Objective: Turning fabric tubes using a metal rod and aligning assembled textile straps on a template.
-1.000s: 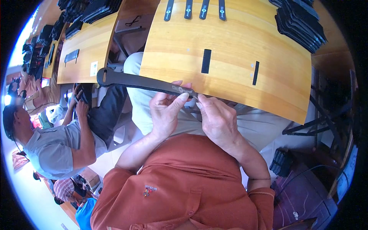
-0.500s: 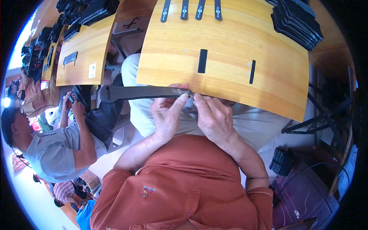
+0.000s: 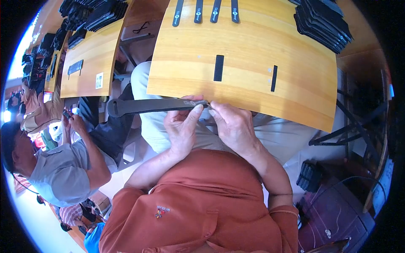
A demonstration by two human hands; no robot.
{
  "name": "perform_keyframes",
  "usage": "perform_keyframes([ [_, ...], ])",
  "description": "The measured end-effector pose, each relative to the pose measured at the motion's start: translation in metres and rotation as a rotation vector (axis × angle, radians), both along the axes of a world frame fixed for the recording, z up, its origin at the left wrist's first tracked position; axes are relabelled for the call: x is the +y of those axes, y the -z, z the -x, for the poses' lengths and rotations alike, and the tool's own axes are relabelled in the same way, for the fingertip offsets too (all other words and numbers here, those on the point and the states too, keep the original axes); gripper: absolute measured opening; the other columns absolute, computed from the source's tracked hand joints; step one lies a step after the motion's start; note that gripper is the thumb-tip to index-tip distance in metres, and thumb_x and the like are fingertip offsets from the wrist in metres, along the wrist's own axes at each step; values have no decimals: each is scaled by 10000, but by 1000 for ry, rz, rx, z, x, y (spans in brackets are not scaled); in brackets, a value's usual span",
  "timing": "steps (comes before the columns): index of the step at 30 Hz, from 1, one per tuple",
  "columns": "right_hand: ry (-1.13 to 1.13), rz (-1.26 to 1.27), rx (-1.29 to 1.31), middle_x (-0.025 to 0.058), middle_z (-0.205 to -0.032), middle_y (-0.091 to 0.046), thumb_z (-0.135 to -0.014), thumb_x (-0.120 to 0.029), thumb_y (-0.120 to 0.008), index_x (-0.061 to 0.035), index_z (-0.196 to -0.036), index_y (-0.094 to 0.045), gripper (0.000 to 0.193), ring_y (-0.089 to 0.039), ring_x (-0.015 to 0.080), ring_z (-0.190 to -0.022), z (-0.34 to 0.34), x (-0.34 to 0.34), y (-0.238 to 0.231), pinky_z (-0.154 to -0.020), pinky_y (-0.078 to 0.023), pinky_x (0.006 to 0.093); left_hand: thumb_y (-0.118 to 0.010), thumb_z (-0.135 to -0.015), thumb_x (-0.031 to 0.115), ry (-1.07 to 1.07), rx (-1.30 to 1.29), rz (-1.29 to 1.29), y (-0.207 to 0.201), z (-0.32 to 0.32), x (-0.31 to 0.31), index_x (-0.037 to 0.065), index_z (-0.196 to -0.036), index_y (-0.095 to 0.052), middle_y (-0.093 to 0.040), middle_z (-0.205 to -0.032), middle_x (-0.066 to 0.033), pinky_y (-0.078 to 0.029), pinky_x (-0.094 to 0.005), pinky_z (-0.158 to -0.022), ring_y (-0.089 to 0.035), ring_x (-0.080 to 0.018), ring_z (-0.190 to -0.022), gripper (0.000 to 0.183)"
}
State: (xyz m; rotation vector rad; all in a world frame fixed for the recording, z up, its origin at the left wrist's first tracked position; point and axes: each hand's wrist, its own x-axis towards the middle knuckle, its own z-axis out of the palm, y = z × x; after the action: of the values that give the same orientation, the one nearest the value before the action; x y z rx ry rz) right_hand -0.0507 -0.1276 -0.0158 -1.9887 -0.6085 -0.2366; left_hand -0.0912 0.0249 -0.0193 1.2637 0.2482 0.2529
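Note:
A long black strap [image 3: 145, 106] with a rounded, slotted end stretches out to the left, just off the near edge of the table. My left hand [image 3: 182, 128] grips its other, printed end, thumb on top and fingers underneath. Right beside that thumb, my right hand [image 3: 233, 125] is closed in a pinch at the tip of the strap. Something small and thin shows at its fingertips, too small to name. Both hands are above my lap.
On the wooden table [image 3: 249, 44] lie a wide black strip [image 3: 218, 68], a narrower black strip [image 3: 274, 78], several printed black straps [image 3: 215, 12] at the far edge and a stack of black pieces [image 3: 322, 25]. A seated co-worker [image 3: 63, 164] is at the left, near another table [image 3: 90, 50].
The view has shifted slightly. My right hand has turned a little at the strap's tip, while my left hand keeps its hold. The co-worker's hands have moved a little.

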Motion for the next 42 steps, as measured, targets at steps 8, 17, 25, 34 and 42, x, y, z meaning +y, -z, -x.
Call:
perform_keyframes([
  [8, -83, 31, 38, 184, -815, -684, -861, 10, -670, 24, -1075, -669, 215, -703, 352, -735, -1, -12, 1, -629, -566, 448, -706, -925, -33, 63, 24, -12, -5, -1, 1, -22, -1209, -647, -715, -1142, -112, -546, -266, -882, -675, -130, -983, 290],
  [17, -35, -28, 54, 159, -805, -684, -875, -24, -684, 19, -1136, -649, 267, -700, 329, -730, 9, -3, -1, -613, -565, 433, -726, -905, -49, 13, 82, -80, 0, -3, -8, -30, -1234, -657, -718, -1142, -96, -554, -250, -889, -671, -114, -985, 337],
  [25, 79, 121, -63, 144, -832, -691, -799, 38, -640, 27, -1086, -644, 288, -695, 307, -714, 21, 0, 0, -601, -563, 415, -743, -902, -22, 43, 102, -191, -5, 1, -9, -26, -1176, -688, -735, -1064, -73, -555, -245, -866, -670, -105, -958, 279],
  [34, -24, 54, -14, 157, -806, -708, -830, 10, -664, 11, -1137, -650, 307, -706, 316, -707, 10, -6, 6, -608, -564, 432, -737, -905, -28, 77, 62, -187, -2, 3, -6, -23, -1153, -695, -726, -1032, -58, -545, -238, -852, -663, -100, -941, 251],
  [42, -291, 290, -163, 51, -872, -728, -768, 11, -702, -74, -1195, -699, 436, -680, 209, -686, -8, -43, -19, -585, -572, 351, -705, -935, -21, 464, 237, -309, -18, 15, 23, -8, -1180, -658, -710, -1056, -54, -552, -264, -849, -662, -117, -966, 250],
])
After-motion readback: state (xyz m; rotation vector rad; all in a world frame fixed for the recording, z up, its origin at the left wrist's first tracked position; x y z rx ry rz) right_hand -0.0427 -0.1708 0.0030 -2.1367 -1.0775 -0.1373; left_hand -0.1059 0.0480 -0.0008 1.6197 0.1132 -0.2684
